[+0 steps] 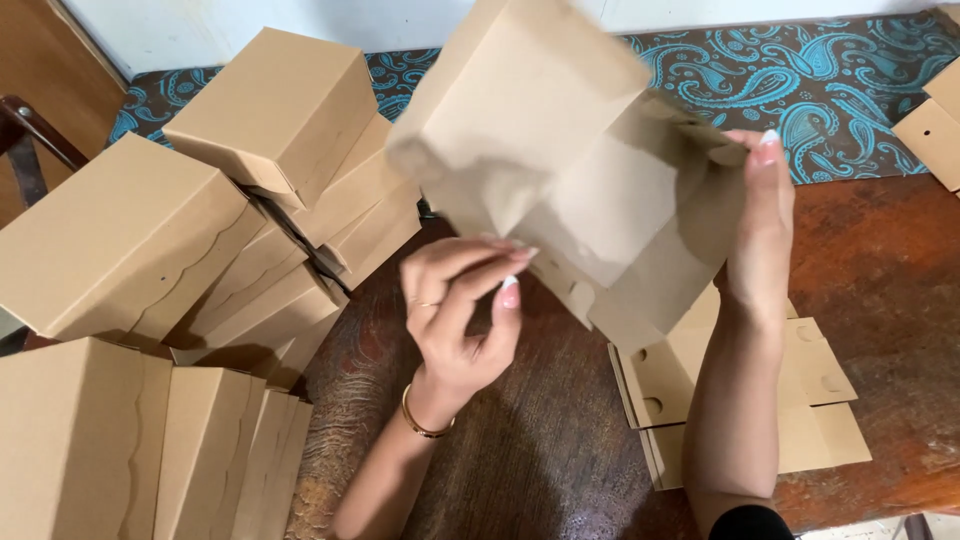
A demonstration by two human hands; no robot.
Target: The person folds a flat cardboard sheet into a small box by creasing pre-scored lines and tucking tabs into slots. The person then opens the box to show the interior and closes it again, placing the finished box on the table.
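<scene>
You hold a half-folded cardboard box (560,170) up in the air between your hands, above the dark wooden table (560,440). It is tilted: its long axis runs from the closed end at upper left down to the open, flapped end at lower right.

Your left hand (465,310) sits under the box's lower edge, fingers curled with the tips pressed up against the cardboard, so it props rather than grips. Your right hand (760,230) stands upright on the far right side, fingers nearly straight, flat along a loose flap; you cannot tell where its thumb lies. The open end faces your right hand, which is the nearer one to the flaps.

Flat box blanks (820,400) lie on the table just beneath, and finished boxes (200,220) pile at your left.
</scene>
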